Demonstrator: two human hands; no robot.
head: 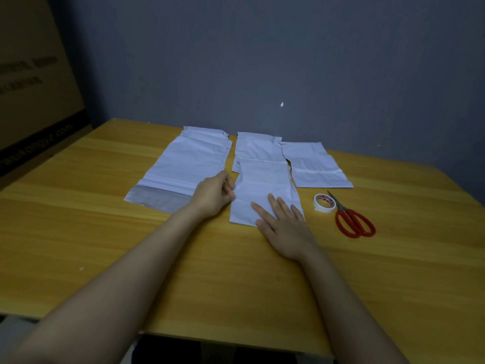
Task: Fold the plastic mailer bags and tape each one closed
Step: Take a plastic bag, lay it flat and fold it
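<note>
Grey-blue wall behind; yellow wooden table (105,232) as the work surface. Four white mailer bags are laid out.

Progress: the left bag (183,164) lies full length with the grey flap at its near end open, so it is unfolded. The back bag (256,147) and right bag (315,164) show creases. I see no tape on either and cannot tell whether they are folded. The tape roll (324,203) and scissors (353,219) sit just beside each other, right of the work, with neither hand on them. I judge this early: one fold in hand, all taping left.

Position: the front bag (262,187) lies between the hands, overlapping the back bag.
- Left hand (214,194): fingers curled, pinching the bag's left edge.
- Right hand (284,227): flat, fingers spread, pressing down the near right corner.
</note>
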